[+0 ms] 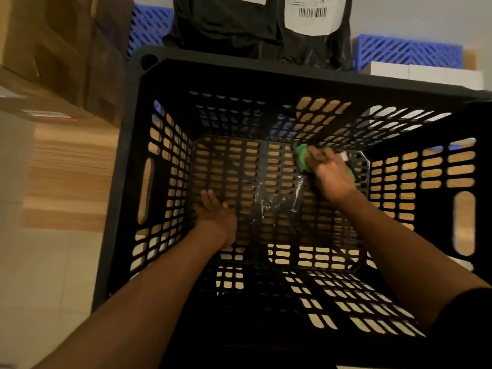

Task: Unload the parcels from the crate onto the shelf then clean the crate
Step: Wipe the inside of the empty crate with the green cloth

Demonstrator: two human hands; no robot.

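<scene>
A black slotted plastic crate (127,161) fills the head view, with no parcels inside. Both my arms reach down into it. My right hand (332,177) grips a green cloth (303,159) and presses it against the crate floor at the far right corner. My left hand (213,211) lies flat on the crate floor at the left, fingers straight. A wet, shiny smear (277,198) shows on the floor between my hands. Black bagged parcels (239,25), one with a white barcode label (312,14), stand on the shelf just behind the crate.
Brown cardboard boxes (53,49) are stacked at the upper left. Blue lattice crates (407,50) stand behind the parcels, with a white box (426,75) at the right. The crate stands on a wooden surface (72,166); pale floor tiles (48,275) lie at the lower left.
</scene>
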